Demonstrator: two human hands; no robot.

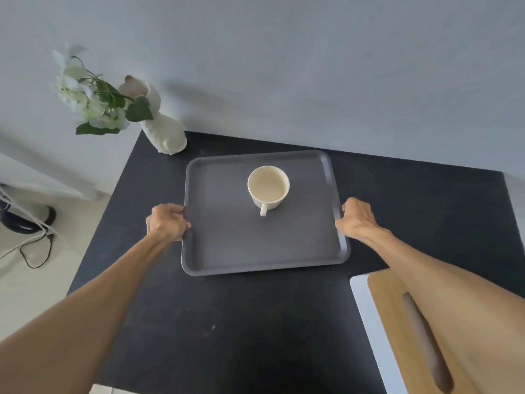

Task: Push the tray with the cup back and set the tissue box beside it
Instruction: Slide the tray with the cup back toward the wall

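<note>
The left hand (pixel 167 221) is curled closed over the left rim of the tray (pixel 227 245), thumb on the inner lip, and the right hand (pixel 356 218) is closed the same way on the right rim, both about halfway along the tray's sides. The tray lies flat on the dark surface (pixel 227 336), in its middle towards the far edge, slightly askew to that edge. The cup (pixel 268 187) stands upright and apparently empty on the far half of the tray, its handle pointing at the near edge; nothing grips it.

The first risk, as I judge it, is the cup: a jerky shove or a sudden stop could make it slide or tip on the tray floor. Uneven force from the two hands would twist the tray further. Little room remains at the back, so a long push would bump the far rim into the wall (pixel 312 81), and the far left corner of the tray sits near the vase (pixel 166 132) with flowers (pixel 91 100) at the surface's far left corner, which already leans and could topple if nudged.

The tissue box (pixel 403 331), wooden-topped, waits at the near right corner under the right forearm. Drawing that arm back carelessly could catch it.
</note>
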